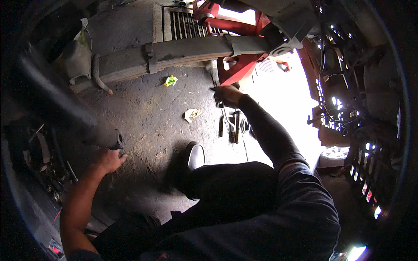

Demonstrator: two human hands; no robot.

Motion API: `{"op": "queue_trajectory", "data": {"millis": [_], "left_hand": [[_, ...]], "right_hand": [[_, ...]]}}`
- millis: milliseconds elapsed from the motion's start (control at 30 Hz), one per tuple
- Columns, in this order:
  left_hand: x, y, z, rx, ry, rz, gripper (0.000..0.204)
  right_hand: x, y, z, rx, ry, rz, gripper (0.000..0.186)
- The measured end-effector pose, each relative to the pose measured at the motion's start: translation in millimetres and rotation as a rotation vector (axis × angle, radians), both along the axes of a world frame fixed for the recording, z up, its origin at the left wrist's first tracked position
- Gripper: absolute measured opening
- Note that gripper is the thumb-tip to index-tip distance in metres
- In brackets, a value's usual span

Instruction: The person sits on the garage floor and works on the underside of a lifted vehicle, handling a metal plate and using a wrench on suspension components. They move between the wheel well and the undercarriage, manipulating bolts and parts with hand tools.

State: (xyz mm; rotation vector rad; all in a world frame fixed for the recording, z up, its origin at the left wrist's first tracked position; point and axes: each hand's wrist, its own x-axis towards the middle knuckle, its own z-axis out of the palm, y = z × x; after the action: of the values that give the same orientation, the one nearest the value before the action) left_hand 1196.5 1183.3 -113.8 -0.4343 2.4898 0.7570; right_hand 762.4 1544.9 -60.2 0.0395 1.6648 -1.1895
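My left hand (110, 162) is at the lower left, its fingers curled just below the dark open end of a thick tube (114, 138). Whatever those fingers grip is too dark to make out. My right arm, in a dark sleeve, stretches forward to the lower part of a red steel stand (242, 69). There my right hand (228, 95) is closed, with a small dark piece showing at its fingertips that I cannot name. Just below it, metal tools (230, 124) lie on the floor beside a round dark part (244, 126).
A leaf spring (187, 48) with clamps runs across the top. Crumpled wrappers (191, 115) lie on the dirty concrete floor (143, 113). My shoe (196, 155) is near the middle. Wires and a slotted frame (335, 108) stand at the right, near a wheel (334, 153).
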Motion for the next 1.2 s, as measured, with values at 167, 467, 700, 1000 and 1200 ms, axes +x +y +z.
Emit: {"op": "queue_trajectory", "data": {"millis": [167,467,700,1000,1200], "left_hand": [[-0.3,12.6,36.1,-0.066,0.063,-0.196,0.06],[-7.4,36.7,61.7,0.041,-0.155,-0.245,0.057],[-0.1,44.3,28.2,0.026,-0.089,-0.269,0.058],[-10.3,43.6,34.0,0.025,-0.136,-0.242,0.059],[-14.7,48.4,41.6,0.056,-0.234,-0.248,0.059]], "right_hand": [[-50.5,28.6,24.5,-0.663,-0.069,-0.442,0.016],[-95.2,52.4,115.3,-0.869,0.309,-0.761,0.038],[-118.6,56.8,114.3,-0.982,0.326,-0.631,0.05],[-166.9,32.5,90.3,-1.11,0.564,-0.355,0.05],[-185.6,27.4,72.3,-0.875,0.954,-0.331,0.057]]}}
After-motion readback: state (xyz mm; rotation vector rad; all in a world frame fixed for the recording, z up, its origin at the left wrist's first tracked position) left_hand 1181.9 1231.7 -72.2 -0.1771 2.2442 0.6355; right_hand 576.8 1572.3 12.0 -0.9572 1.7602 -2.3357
